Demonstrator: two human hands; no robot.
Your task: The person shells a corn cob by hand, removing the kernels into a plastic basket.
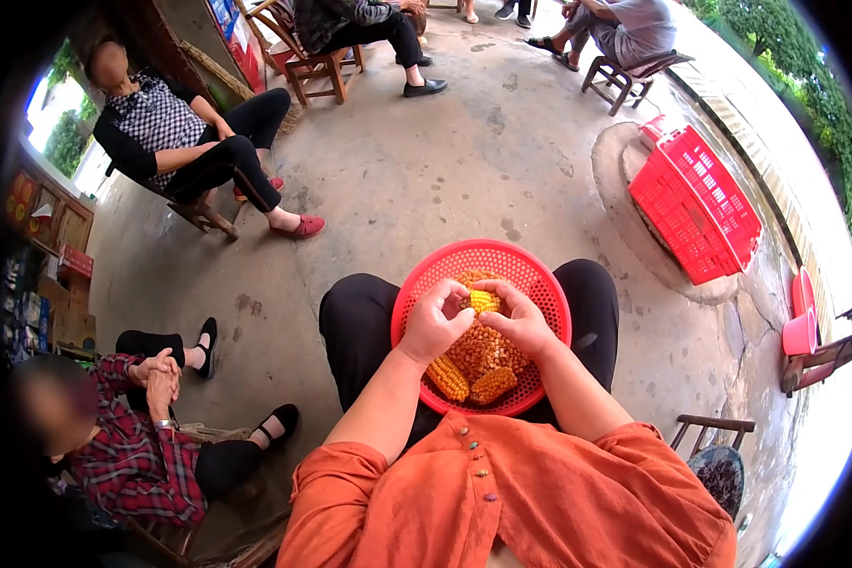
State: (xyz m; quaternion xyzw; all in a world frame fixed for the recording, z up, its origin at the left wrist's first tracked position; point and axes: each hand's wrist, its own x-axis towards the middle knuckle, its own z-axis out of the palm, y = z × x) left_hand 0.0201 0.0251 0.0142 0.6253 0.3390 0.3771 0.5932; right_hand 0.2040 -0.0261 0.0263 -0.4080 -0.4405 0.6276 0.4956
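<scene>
A round red perforated basket rests on my lap between my knees. Loose corn kernels cover its bottom, and two corn cobs lie in its near part. Above the kernels, both hands hold a yellow corn cob between them. My left hand is closed on the cob's left side, thumb and fingers curled. On the right side, my right hand grips the same cob with its thumb and fingers. Part of the cob is hidden behind my fingers.
People sit on chairs at the left and the top. A stack of red crates stands on the concrete floor at the right. Beyond it are a pink basin and a wooden chair. Shelves with goods line the far left.
</scene>
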